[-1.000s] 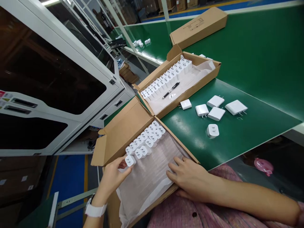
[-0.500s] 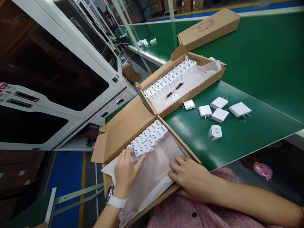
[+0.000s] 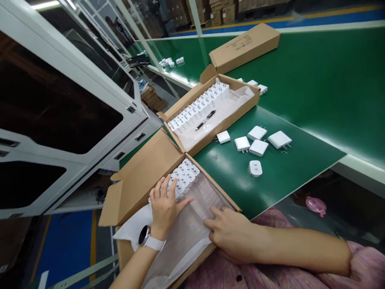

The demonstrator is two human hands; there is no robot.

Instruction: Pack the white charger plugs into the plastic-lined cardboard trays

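Note:
My left hand (image 3: pixel 165 204), with a watch on its wrist, is over the near end of the white charger plugs (image 3: pixel 187 176) in the near open cardboard box (image 3: pixel 221 185). Its fingers reach over the plugs and hide some; the thumb is spread away, above the thin white liner (image 3: pixel 197 218). The plugs stand in rows with their prongs up. My right hand (image 3: pixel 230 233) is closed over the box's near side wall, its bent fingers inside against the liner and its thumb low outside, partly hidden.
Behind stands a second open box (image 3: pixel 237 116) with rows of chargers and a pen (image 3: pixel 205 120). Several loose chargers (image 3: pixel 258 147) lie on the green table (image 3: pixel 294 176). A closed carton (image 3: pixel 245 46) is farther back. A white machine (image 3: pixel 99 160) stands at left.
The view has shifted, moving the boxes left in the picture. My left hand has moved farther up over the plug rows, covering more of them. My right hand stays at the box's side.

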